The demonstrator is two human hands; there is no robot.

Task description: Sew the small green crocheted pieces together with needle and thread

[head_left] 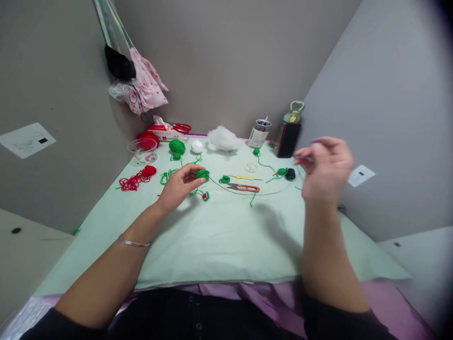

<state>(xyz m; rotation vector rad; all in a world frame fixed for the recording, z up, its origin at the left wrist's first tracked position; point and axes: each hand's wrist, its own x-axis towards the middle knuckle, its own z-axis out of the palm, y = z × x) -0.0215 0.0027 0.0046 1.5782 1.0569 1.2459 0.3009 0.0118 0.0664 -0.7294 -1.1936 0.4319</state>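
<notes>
My left hand (180, 185) is closed on a small green crocheted piece (203, 175), pinched between thumb and fingers. A thin dark thread (240, 193) runs from that piece in a long curve to the right, toward my right hand (325, 165). My right hand is raised at the right, its fingers pressed together and blurred; the thread's far end and whatever the fingertips grip are too small to make out. Orange-handled thread snips (250, 188) and a yellow crochet hook (244, 178) lie between my hands. A small red and green piece (205, 196) lies just below the green one.
Red yarn (136, 181), a green ball (177, 147), a white ball (197, 147) and stuffing (222, 139) lie at the left and back. A pen cup (259, 133), a phone (289, 140) against a bottle (293, 113), and a black spool (290, 174) stand at the right.
</notes>
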